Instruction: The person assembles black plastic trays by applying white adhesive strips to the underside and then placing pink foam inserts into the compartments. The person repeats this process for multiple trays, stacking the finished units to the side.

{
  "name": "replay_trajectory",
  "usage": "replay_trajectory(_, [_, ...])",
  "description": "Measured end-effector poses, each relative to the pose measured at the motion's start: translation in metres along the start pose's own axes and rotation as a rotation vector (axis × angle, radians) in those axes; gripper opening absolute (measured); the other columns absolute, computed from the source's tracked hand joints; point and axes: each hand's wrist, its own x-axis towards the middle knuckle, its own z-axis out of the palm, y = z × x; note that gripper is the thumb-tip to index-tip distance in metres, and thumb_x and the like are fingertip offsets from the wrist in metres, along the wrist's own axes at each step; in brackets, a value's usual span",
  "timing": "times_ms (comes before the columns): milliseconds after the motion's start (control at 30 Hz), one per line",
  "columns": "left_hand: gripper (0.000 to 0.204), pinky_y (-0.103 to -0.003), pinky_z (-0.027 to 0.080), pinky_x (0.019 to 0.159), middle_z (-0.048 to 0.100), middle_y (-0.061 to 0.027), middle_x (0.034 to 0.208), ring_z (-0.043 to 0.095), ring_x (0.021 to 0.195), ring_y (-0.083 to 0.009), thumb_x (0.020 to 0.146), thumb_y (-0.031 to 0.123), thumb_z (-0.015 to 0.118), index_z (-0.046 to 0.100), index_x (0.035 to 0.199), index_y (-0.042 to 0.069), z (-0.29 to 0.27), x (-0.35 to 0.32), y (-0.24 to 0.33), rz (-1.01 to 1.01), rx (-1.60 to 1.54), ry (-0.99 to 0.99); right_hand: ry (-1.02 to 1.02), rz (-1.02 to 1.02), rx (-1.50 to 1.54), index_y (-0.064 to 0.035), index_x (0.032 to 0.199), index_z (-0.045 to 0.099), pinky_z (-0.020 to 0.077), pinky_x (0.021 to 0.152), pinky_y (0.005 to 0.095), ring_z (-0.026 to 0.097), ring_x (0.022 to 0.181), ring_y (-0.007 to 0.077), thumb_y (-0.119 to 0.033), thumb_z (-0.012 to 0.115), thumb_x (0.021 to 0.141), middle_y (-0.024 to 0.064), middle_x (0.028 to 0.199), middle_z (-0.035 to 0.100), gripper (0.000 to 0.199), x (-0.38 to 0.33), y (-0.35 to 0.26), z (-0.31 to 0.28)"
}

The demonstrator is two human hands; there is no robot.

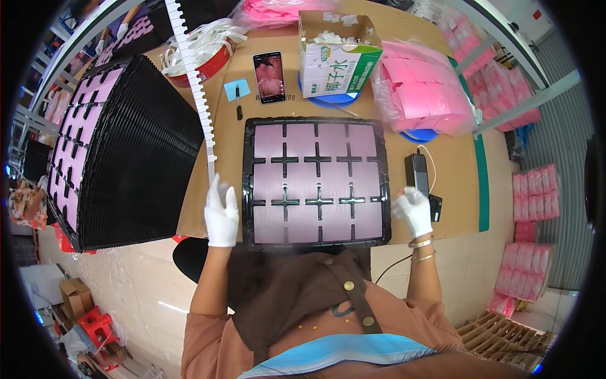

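Note:
A black plastic tray (pixel 317 161) with cross-shaped dividers lies flat on the cardboard-covered table in front of me. Pale purple-pink sheet shows between its dividers. By the tray's left edge, my white-gloved left hand (pixel 221 213) is raised, fingers stretched and apart, with nothing in it. On the other side, my gloved right hand (pixel 413 211) is closed, its fingers curled beside the tray's right edge. Whatever those fingers may hold is hidden. A tall stack of black trays (pixel 139 145) stands at the left, its top tray showing the same purple-pink sheet.
A white notched strip (pixel 192 72) rises along the left. Behind the tray are a phone (pixel 269 77), an open carton (pixel 338 60) and a red container of white strips (pixel 211 65). Pink bagged pieces (pixel 423 88) lie right; a black power adapter (pixel 416 170) sits near my right hand.

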Motion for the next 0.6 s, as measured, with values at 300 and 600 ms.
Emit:
replay_trajectory(300, [0.066,-0.043,0.026,0.111,0.04,-0.0245,0.14,0.035,0.133,-0.0365,0.09,0.041,0.055,0.038,0.135,-0.005,0.113,0.07,0.042,0.505,0.551,-0.394,-0.242,-0.112,0.338,0.0031,0.1,0.057,0.0569,0.07,0.0329,0.066,0.078,0.0219,-0.005,0.058,0.088,0.0149,0.091,0.064,0.014,0.148,-0.042,0.1])
replay_trajectory(600, [0.067,-0.042,0.022,0.113,0.034,-0.0243,0.144,0.031,0.136,-0.0347,0.092,0.044,0.05,0.037,0.136,-0.004,0.109,0.065,0.028,0.527,0.577,-0.36,-0.087,-0.261,0.178,0.0024,0.1,0.053,0.0563,0.07,0.0268,0.064,0.076,0.0176,-0.001,0.059,0.088,0.0115,0.09,0.063,0.013,0.167,-0.015,0.113])
